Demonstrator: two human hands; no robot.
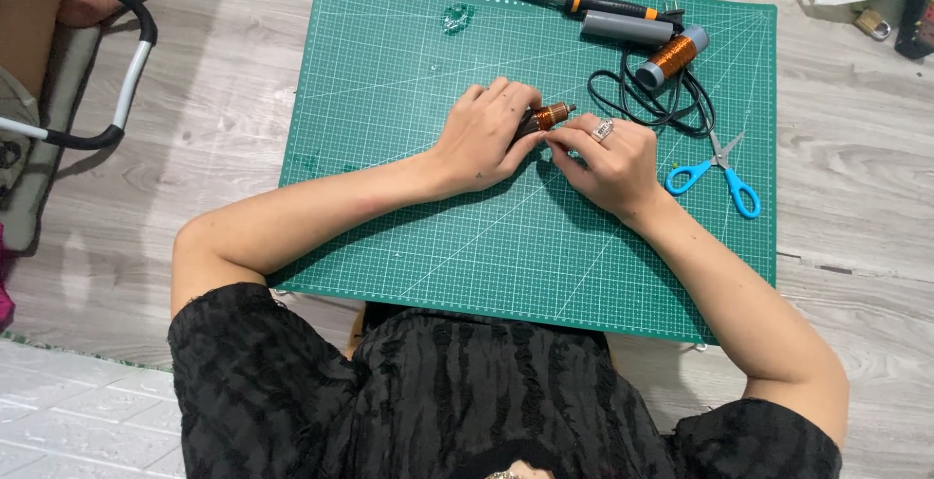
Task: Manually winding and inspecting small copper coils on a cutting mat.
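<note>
Left hand point(484, 139) clamps a small copper-wound armature point(551, 115); right hand point(611, 163), touching it, pinches at the winding just beside. Steady the piece against the green cutting mat point(418, 236). Blue scissors point(715, 173) lie right of the hands, soldering iron point(574, 0) beyond.

A home hobby workspace set up low over a grey wood-look floor point(856, 148). A green gridded cutting mat point(409, 207) covers the surface, with a soldering iron point(574, 0), copper wire coils point(671, 56) and blue scissors point(720, 173) lying beyond the right hand point(608, 163).
</note>
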